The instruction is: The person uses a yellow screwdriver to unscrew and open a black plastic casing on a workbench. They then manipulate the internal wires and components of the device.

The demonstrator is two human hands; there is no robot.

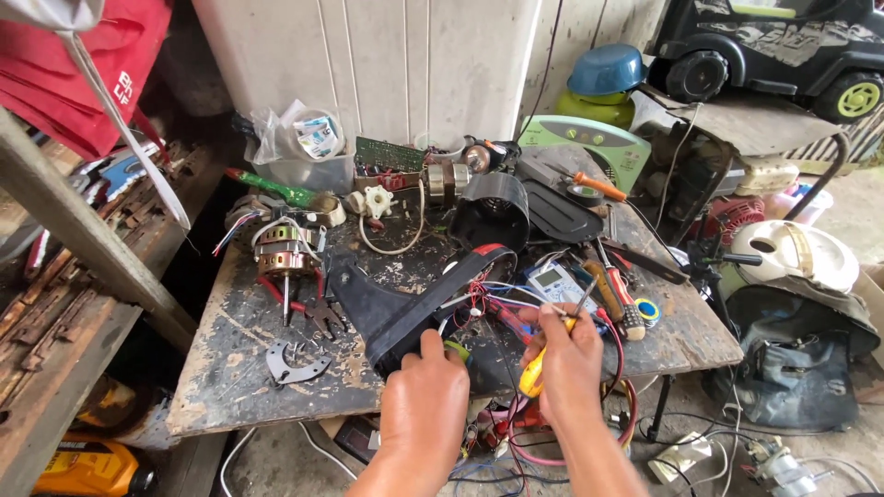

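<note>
A worn table held a black housing near its front edge. The left hand pressed fingers together on it. The right hand, just beside, gripped 1 yellow-handled screwdriver.

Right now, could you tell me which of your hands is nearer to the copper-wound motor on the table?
Left. The left hand sits at the table's front edge, below and right of the motor; the right hand, holding a yellow screwdriver, is farther right.
</note>
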